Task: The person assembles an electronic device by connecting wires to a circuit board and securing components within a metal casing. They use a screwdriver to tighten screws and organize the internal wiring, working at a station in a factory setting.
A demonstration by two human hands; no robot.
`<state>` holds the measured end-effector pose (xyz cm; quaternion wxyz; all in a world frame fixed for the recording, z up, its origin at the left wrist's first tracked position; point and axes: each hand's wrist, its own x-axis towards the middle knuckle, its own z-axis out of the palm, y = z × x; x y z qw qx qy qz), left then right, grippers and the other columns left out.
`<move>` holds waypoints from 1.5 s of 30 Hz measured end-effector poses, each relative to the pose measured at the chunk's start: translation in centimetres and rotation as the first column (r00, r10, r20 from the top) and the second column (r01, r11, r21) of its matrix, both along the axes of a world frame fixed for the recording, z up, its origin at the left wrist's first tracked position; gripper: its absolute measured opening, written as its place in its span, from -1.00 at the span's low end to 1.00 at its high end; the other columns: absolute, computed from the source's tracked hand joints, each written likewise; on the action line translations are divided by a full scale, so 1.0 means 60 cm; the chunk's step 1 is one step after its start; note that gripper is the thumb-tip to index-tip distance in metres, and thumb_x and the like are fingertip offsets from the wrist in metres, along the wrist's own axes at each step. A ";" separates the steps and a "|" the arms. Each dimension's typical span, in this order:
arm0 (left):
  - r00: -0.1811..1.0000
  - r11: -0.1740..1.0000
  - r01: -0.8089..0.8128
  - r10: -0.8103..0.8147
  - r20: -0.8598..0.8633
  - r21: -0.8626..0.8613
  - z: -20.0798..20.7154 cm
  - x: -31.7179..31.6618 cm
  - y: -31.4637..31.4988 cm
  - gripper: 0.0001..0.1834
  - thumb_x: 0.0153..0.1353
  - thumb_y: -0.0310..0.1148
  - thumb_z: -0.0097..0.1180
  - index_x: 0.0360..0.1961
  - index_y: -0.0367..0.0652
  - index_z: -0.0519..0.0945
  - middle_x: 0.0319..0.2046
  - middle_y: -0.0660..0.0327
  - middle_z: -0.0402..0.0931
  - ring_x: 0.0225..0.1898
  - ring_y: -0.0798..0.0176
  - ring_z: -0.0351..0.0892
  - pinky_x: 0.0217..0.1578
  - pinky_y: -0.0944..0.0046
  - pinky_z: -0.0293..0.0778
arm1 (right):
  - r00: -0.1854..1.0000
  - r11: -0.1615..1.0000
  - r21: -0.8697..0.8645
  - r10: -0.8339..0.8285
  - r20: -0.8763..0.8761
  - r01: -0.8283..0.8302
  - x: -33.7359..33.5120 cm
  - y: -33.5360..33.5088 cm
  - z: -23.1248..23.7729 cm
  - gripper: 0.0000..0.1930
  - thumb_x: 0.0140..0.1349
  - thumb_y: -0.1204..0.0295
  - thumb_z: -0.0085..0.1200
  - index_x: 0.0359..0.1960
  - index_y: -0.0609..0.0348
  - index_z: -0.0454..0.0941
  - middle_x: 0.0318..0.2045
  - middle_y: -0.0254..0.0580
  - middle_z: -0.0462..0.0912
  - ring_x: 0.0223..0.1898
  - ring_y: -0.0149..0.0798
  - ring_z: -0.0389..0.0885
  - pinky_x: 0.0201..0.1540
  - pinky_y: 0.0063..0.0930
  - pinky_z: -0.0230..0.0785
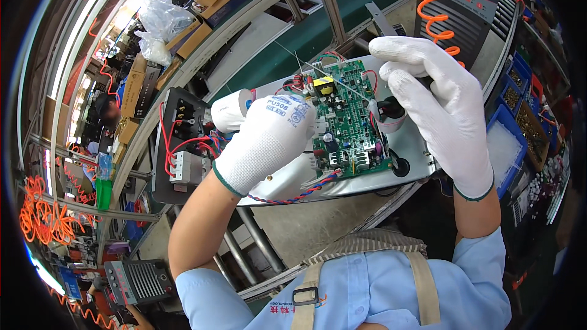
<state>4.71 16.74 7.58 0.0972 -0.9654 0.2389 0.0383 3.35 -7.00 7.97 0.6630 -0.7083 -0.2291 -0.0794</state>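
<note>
I see the green circuit board (342,119) lying flat on a grey metal panel (293,174), long side running away from me. My left hand (266,140) rests curled on its left edge. My right hand (437,107) is closed around a dark tool (391,109) just beside its right edge, equally near.

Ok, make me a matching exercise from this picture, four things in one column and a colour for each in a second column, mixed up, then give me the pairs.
Things:
1. circuit board under the left hand
2. coiled hose above the right hand
3. parts bin at the right
4. twisted wire pair at the panel's near edge

Colours:
A. orange
B. red and blue
C. green
D. blue

Pairs: 1-C, 2-A, 3-D, 4-B
</note>
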 end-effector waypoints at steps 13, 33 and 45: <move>0.996 0.915 -0.048 0.012 -0.093 -0.401 -0.051 0.004 0.032 -0.81 0.10 -0.32 0.21 -0.27 -0.13 0.59 -0.38 0.06 0.59 -0.26 -0.05 0.64 -0.24 0.03 0.53 | 0.995 0.995 -0.034 -0.099 -0.020 0.098 -0.008 0.010 0.004 -0.72 0.35 0.55 -0.03 0.05 0.35 0.56 -0.05 -0.22 0.62 -0.10 -0.50 0.53 0.00 -0.66 0.35; 0.944 -0.564 -0.291 -0.036 -0.329 -0.773 -0.123 -0.278 -0.007 -0.58 0.42 -0.21 0.03 -0.01 -0.45 0.55 -0.47 0.21 0.54 -0.50 0.45 0.42 -0.43 0.45 0.34 | 0.972 0.957 -0.266 -0.162 -0.168 0.113 -0.104 0.025 -0.370 -0.73 0.24 0.41 0.12 -0.08 0.32 0.53 -0.11 0.06 0.58 -0.09 -0.01 0.55 0.00 -0.23 0.39; 0.919 -0.690 -0.339 -0.099 -0.381 -0.640 -0.140 -0.272 -0.005 -0.58 0.45 -0.15 -0.04 -0.01 -0.34 0.56 -0.61 0.34 0.41 -0.83 0.60 0.04 -0.79 0.52 0.00 | 0.932 0.997 0.077 0.041 -0.360 -0.014 -0.208 -0.007 -0.406 -0.74 0.41 0.33 -0.02 -0.08 0.31 0.48 -0.18 -0.22 0.62 -0.24 -0.43 0.56 -0.10 -0.48 0.42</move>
